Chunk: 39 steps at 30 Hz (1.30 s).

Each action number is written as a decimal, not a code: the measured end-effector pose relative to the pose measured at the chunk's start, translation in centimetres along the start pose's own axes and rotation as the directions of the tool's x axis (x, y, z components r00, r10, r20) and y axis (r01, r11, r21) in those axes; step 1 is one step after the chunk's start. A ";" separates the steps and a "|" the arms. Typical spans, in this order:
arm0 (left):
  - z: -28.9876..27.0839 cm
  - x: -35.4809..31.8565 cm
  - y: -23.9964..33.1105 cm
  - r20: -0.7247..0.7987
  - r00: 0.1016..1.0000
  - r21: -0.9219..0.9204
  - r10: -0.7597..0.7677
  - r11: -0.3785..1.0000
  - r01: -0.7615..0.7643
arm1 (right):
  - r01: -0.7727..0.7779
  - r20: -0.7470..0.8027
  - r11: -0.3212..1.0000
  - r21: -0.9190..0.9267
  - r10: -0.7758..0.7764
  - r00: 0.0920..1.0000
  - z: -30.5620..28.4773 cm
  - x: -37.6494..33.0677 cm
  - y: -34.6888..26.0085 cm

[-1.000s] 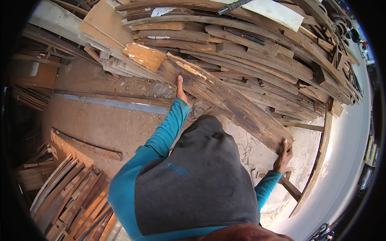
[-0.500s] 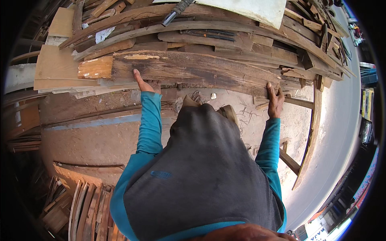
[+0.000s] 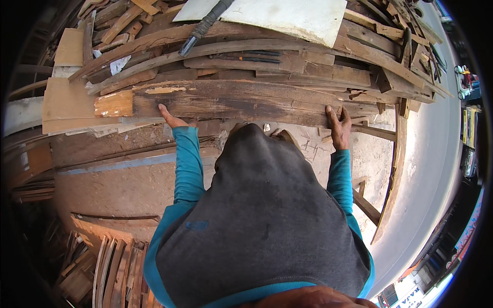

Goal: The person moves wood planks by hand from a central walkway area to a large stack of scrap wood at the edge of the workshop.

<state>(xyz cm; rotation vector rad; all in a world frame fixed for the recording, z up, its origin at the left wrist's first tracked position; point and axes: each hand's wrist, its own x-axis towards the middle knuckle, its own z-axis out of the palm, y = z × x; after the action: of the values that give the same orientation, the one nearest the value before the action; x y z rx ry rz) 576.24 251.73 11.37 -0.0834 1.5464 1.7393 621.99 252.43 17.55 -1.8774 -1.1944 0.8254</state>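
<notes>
A long, weathered dark-brown plank (image 3: 231,100) lies across in front of me, along the near side of a lumber pile. Bare, lighter wood shows at its left end, with a pale scraped streak beside it. My left hand (image 3: 174,119) grips the near edge toward that end, thumb on top and the other fingers mostly hidden beneath. Toward the right end, my right hand (image 3: 340,128) holds the same edge, its thumb and fingertips on the upper face. Just beyond the plank, a rod-like tool (image 3: 205,26) with a dark wrapped grip rests over the stacked boards.
Stacked boards (image 3: 215,49) and a white sheet (image 3: 267,18) lie beyond the plank. Flat tan panels (image 3: 67,100) sit at left. A wooden frame (image 3: 391,179) stands at right, beside the road (image 3: 431,169). More planks (image 3: 115,267) stand at lower left.
The view has shifted, so pile, plank and hands all appear lower and a little to the left. My torso now covers more of my feet. Both hands keep their hold on the plank.
</notes>
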 end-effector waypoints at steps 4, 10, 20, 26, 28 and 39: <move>0.0 -2.9 -0.1 -0.111 0.991 0.133 0.073 0.989 -0.058 | 0.402 -0.039 0.853 -0.332 -0.439 0.898 -0.7 2.1 -3.3; -0.6 -6.4 -0.7 -0.128 0.991 0.187 0.031 0.982 -0.007 | 0.769 0.382 0.541 -0.340 -0.668 0.639 9.2 6.1 -8.9; -2.6 -7.9 -0.9 -0.183 0.983 0.147 0.020 0.989 0.008 | 0.817 0.464 0.255 -0.517 -0.719 0.518 16.8 6.9 -8.3; -3.2 -7.8 -1.8 -0.091 0.993 0.022 0.071 0.997 -0.069 | 0.884 0.561 0.189 -0.428 -0.712 0.423 16.8 7.0 -9.1; -3.4 -7.6 -2.1 -0.204 0.979 0.084 0.025 0.996 -0.008 | 0.902 0.635 0.142 -0.407 -0.666 0.392 16.4 6.8 -9.4; -3.4 -6.5 -4.2 -0.164 0.977 0.216 0.135 0.971 -0.098 | 0.877 0.355 0.440 -0.191 -0.802 0.480 -2.6 0.7 -6.6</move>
<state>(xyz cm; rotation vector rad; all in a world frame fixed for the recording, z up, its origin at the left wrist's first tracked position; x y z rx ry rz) 581.59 245.30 10.55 -0.0436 1.8895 1.6865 621.45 254.26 24.36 -1.1073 -2.2740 0.2126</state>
